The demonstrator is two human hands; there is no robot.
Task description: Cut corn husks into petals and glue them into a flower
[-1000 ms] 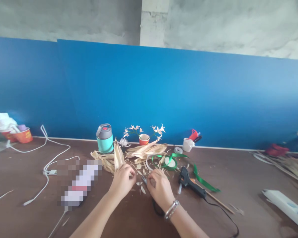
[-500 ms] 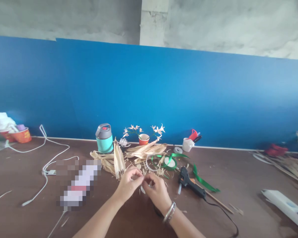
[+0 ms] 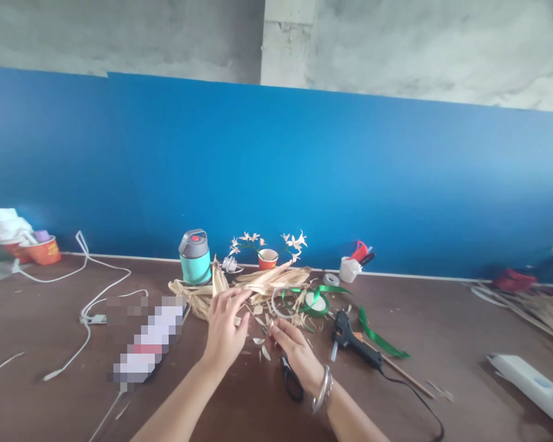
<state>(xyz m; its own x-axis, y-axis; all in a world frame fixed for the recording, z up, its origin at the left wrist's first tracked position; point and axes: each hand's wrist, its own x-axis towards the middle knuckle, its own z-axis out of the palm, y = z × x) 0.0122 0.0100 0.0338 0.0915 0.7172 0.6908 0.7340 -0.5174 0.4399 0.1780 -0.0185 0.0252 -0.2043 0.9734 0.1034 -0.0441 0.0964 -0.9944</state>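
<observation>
My left hand point(image 3: 225, 328) is open with its fingers spread, reaching over the pile of dried husk leaves point(image 3: 239, 288) in the middle of the brown table point(image 3: 442, 331). My right hand point(image 3: 295, 350) lies just to its right with fingers stretched out, resting on black-handled scissors point(image 3: 291, 382); a silver bangle sits on that wrist. Small husk scraps point(image 3: 260, 344) lie between the two hands.
A black glue gun point(image 3: 350, 337) with its cord lies right of my hands beside green ribbon point(image 3: 317, 298). Behind stand a teal flask point(image 3: 194, 256), a red cup with husk flowers point(image 3: 267, 255) and a white cup point(image 3: 349, 268). White cables point(image 3: 92, 294) run at left.
My hands were pinched together over a small husk piece; now they have parted. The left hand has opened and reached toward the husk pile, and the right has flattened onto the scissors.
</observation>
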